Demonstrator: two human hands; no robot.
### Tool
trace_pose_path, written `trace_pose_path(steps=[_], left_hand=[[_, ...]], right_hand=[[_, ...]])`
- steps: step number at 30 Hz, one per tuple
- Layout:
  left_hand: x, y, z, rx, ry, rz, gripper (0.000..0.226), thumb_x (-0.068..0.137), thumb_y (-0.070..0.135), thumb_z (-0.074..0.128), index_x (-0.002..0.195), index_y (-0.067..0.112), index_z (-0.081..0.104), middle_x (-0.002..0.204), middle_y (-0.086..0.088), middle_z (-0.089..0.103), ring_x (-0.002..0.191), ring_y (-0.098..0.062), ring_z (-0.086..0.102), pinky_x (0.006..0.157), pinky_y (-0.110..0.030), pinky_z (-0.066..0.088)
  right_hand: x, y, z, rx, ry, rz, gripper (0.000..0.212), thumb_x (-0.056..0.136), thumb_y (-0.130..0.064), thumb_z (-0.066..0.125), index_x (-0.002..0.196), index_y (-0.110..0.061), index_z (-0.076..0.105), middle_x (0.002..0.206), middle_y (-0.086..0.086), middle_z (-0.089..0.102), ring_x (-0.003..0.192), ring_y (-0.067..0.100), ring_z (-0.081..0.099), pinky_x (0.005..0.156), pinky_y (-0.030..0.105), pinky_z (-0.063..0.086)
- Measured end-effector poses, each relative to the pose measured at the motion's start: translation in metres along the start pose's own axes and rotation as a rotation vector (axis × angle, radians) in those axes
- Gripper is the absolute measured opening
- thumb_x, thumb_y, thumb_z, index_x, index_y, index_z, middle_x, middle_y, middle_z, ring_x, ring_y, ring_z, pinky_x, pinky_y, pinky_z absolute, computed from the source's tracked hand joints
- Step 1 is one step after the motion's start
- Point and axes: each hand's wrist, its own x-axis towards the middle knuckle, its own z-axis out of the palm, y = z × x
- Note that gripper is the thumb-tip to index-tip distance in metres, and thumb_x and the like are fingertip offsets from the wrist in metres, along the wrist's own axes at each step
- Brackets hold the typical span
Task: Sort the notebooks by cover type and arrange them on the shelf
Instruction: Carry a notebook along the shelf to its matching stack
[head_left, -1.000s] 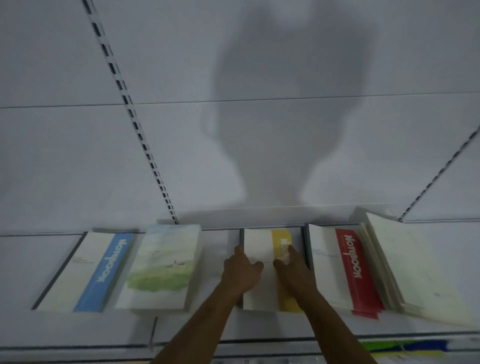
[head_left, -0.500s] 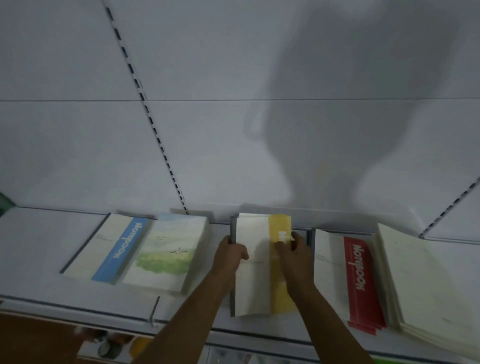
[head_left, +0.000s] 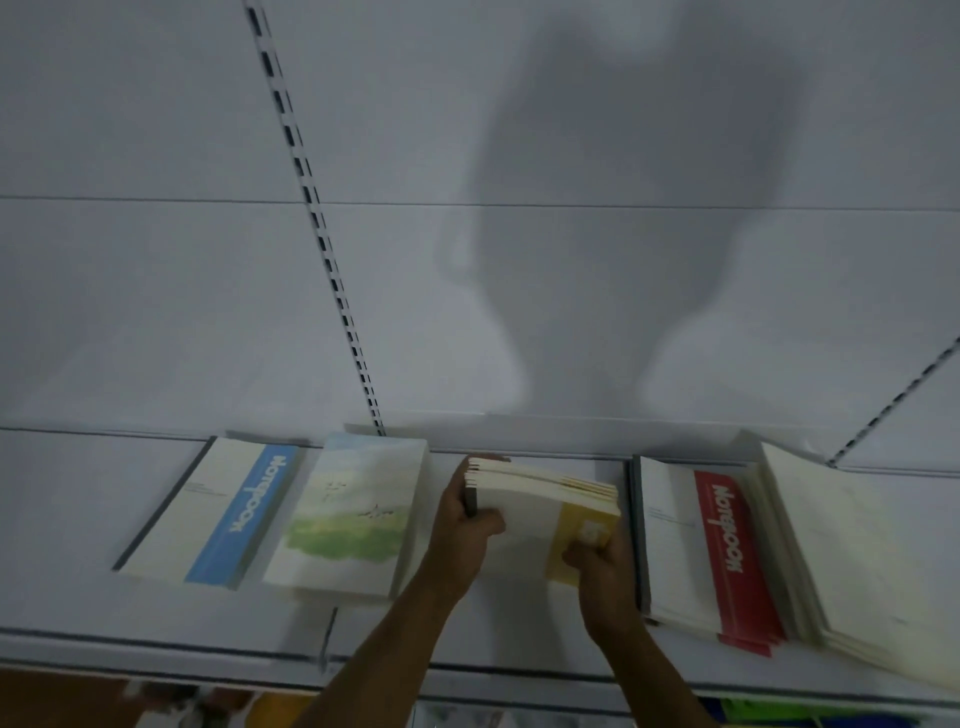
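1. Yellow-banded stack of notebooks (head_left: 540, 525) held over the white shelf (head_left: 78, 519), far edge raised, tilted toward the camera, page edges showing along the top.
2. Left hand (head_left: 465, 525) clamped on the stack's dark spine side — thumb across the cover, fingers wrapped behind.
3. Right hand (head_left: 602, 564) gripping the stack's near right corner on the yellow band; hands apart, one at each side of the same stack.
4. To the left, lying flat: blue-banded notebook (head_left: 218, 512), then the landscape-cover stack (head_left: 353, 514) just beside it.
5. To the right, flat on the shelf: red-banded stack (head_left: 711, 545), partly overlapped by a plain cream stack (head_left: 852, 561) — the latter reaching past the shelf's front edge.
6. Behind, a white back panel (head_left: 156, 260) with a slotted upright (head_left: 311, 208) and a person's shadow (head_left: 623, 234) cast across it.
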Motion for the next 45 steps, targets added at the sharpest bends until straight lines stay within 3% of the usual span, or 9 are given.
trace_pose_path(steps=[8, 12, 20, 23, 27, 32, 36, 41, 45], left_hand=[[0.013, 0.01, -0.007, 0.036, -0.141, -0.031, 0.062, 0.056, -0.002, 0.055, 0.113, 0.021, 0.057, 0.105, -0.001, 0.066, 0.101, -0.015, 0.061, 0.083, -0.033, 0.051], [0.001, -0.002, -0.005, 0.018, -0.111, -0.098, 0.067, 0.06, 0.001, 0.055, 0.123, 0.024, 0.049, 0.109, 0.005, 0.064, 0.098, -0.005, 0.062, 0.075, -0.019, 0.052], [0.005, -0.005, -0.001, -0.008, -0.009, -0.092, 0.059, 0.055, 0.001, 0.053, 0.107, 0.029, 0.054, 0.098, 0.006, 0.065, 0.091, -0.008, 0.06, 0.066, -0.017, 0.05], [0.003, -0.009, -0.003, 0.056, -0.049, -0.087, 0.063, 0.055, 0.001, 0.053, 0.113, 0.025, 0.05, 0.1, 0.001, 0.062, 0.093, -0.014, 0.059, 0.064, -0.016, 0.051], [0.007, -0.013, 0.001, 0.071, -0.05, -0.085, 0.06, 0.052, 0.001, 0.052, 0.11, 0.015, 0.06, 0.095, 0.001, 0.067, 0.091, -0.01, 0.062, 0.064, -0.016, 0.051], [0.004, -0.021, 0.0, 0.027, -0.035, -0.112, 0.062, 0.055, 0.002, 0.053, 0.116, 0.013, 0.055, 0.099, -0.001, 0.065, 0.095, -0.013, 0.06, 0.066, -0.017, 0.051], [0.008, -0.018, 0.002, 0.044, -0.047, -0.082, 0.059, 0.054, 0.002, 0.053, 0.111, 0.013, 0.06, 0.094, 0.005, 0.068, 0.09, -0.007, 0.063, 0.065, -0.017, 0.051], [0.006, -0.026, -0.002, 0.028, -0.052, -0.122, 0.059, 0.059, 0.005, 0.054, 0.117, 0.015, 0.056, 0.101, -0.002, 0.066, 0.098, -0.016, 0.061, 0.069, -0.018, 0.052], [0.014, -0.022, -0.003, 0.039, -0.069, -0.144, 0.065, 0.056, 0.005, 0.053, 0.118, 0.023, 0.054, 0.107, -0.003, 0.064, 0.101, -0.017, 0.058, 0.068, -0.016, 0.05]], right_hand=[[0.013, -0.017, 0.003, -0.018, 0.052, -0.087, 0.035, 0.069, 0.003, 0.053, 0.093, -0.021, 0.058, 0.09, -0.002, 0.064, 0.08, 0.005, 0.065, 0.06, 0.016, 0.052], [0.004, 0.009, -0.001, -0.03, 0.071, -0.012, 0.041, 0.063, -0.005, 0.05, 0.102, -0.019, 0.058, 0.095, 0.01, 0.063, 0.088, 0.024, 0.063, 0.066, 0.028, 0.052], [0.008, 0.014, 0.0, -0.084, 0.057, -0.025, 0.036, 0.068, -0.007, 0.05, 0.1, -0.022, 0.06, 0.093, 0.0, 0.066, 0.087, 0.018, 0.064, 0.072, 0.032, 0.053], [0.007, 0.022, -0.001, -0.079, 0.086, -0.008, 0.034, 0.068, -0.009, 0.051, 0.1, -0.018, 0.059, 0.096, 0.007, 0.065, 0.089, 0.021, 0.063, 0.071, 0.032, 0.051], [0.011, 0.019, 0.002, -0.1, 0.088, -0.028, 0.022, 0.067, -0.007, 0.048, 0.083, -0.015, 0.059, 0.077, 0.0, 0.064, 0.071, 0.007, 0.062, 0.064, 0.024, 0.05], [0.008, 0.03, -0.002, -0.153, 0.082, -0.039, 0.013, 0.078, -0.015, 0.049, 0.085, -0.013, 0.061, 0.083, 0.01, 0.063, 0.076, 0.022, 0.061, 0.07, 0.038, 0.049], [0.012, 0.026, 0.0, -0.118, 0.115, -0.043, 0.016, 0.073, -0.012, 0.049, 0.085, -0.013, 0.06, 0.083, 0.007, 0.064, 0.076, 0.016, 0.063, 0.066, 0.029, 0.051], [0.011, 0.034, -0.002, -0.146, 0.076, 0.027, 0.019, 0.075, -0.015, 0.05, 0.089, -0.011, 0.062, 0.087, 0.011, 0.065, 0.083, 0.026, 0.063, 0.071, 0.035, 0.051], [0.02, 0.019, 0.0, -0.099, 0.053, 0.08, 0.022, 0.066, -0.005, 0.05, 0.085, -0.012, 0.059, 0.077, 0.0, 0.064, 0.071, 0.007, 0.062, 0.062, 0.021, 0.047]])
